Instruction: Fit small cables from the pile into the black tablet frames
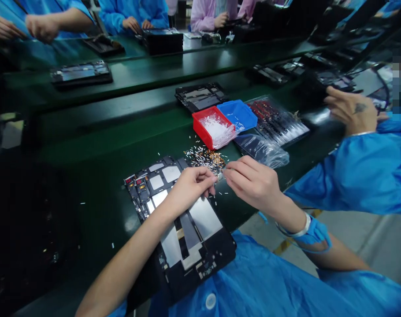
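My left hand (194,186) reaches over an opened tablet (205,218), its thumb and fingertips pinched together; whatever is between them is too small to name. Just to the right, my right hand (251,179) is closed in a pinch too, its fingertips a short gap from the left ones. What it grips I cannot make out. Behind both hands lies a loose pile of tiny white, black and gold parts (205,157). The tablet lies face down at the bench's front edge, with silver battery panels and small boards showing.
A red bin (200,132) of white slivers adjoins a blue bin (248,118). Beside them are a clear plastic bag (265,149) and a tray of red-and-black parts (276,119). Another opened tablet (200,97) lies behind. A co-worker's hand (354,110) is at right; others work across the bench.
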The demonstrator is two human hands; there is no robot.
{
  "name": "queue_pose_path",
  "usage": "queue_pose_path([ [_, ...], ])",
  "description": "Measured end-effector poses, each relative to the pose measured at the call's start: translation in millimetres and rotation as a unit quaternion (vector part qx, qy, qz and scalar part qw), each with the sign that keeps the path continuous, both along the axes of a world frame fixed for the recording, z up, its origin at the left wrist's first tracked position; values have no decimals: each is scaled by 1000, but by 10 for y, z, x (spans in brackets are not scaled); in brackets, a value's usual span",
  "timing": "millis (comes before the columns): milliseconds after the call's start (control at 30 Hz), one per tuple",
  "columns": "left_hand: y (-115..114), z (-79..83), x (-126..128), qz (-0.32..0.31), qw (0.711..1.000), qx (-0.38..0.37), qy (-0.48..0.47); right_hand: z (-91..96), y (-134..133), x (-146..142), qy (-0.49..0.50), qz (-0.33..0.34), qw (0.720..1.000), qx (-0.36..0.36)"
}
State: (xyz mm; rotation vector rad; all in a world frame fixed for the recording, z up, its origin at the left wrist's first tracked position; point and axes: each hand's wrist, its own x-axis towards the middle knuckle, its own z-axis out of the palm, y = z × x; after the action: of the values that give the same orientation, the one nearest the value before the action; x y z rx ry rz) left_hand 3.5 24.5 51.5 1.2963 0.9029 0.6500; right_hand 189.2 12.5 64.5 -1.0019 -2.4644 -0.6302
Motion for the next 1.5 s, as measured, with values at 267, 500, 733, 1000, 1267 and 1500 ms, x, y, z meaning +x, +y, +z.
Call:
queue_pose_path([
  [267,22,9,-15,91,994,22,-64,-6,143,-237,179,75,980,-40],
  [500,37,-7,-6,114,993,-7,-29,41,339,-230,205,46,976,-50],
  [733,107,-43,-49,150,983,-39,-96,-36,450,-352,222,111,968,-29],
  [1000,59,-88,-26,149,987,27,-61,-150,465,-384,235,142,955,-111],
  [1267,75,-64,-85,164,979,14,-121,-97,899,-119,208,-123,970,-27],
  [1500,10,76,-112,147,982,17,-117,-35,530,-369,180,111,973,-97],
])
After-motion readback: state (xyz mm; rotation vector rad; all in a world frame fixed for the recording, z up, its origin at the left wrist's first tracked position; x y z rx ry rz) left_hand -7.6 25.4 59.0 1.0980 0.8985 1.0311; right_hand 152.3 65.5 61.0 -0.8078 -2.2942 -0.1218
